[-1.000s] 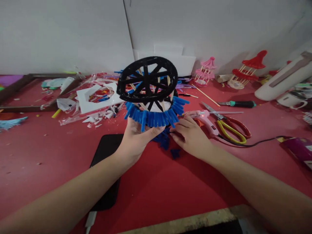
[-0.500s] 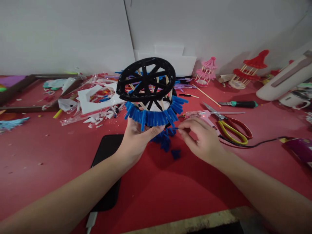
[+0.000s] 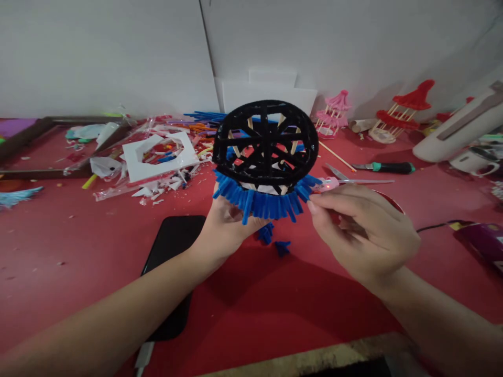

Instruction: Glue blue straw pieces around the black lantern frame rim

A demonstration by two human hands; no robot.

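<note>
A two-tier pipe-cleaner craft model is held up over the table, its black spoked wheel on top and thin wooden sticks beneath. Short pieces of blue pipe cleaner form a fringe round the front of its lower tier. My left hand grips the model from below on the left, its fingers partly hidden by the fringe. Thumb and forefinger of my right hand pinch a blue pipe-cleaner piece at the fringe's right end, mostly covered by the fingertips. Loose blue pieces lie on the table underneath.
A black phone lies left of centre. Behind my right hand are a pink glue gun, partly hidden scissors and a cutter. A cut-out white board lies among scraps. Pink and red models stand behind.
The model has shifted right and tipped so its top wheel faces me more. My right hand has moved right and nearer, its fingertips now at the fringe's right end.
</note>
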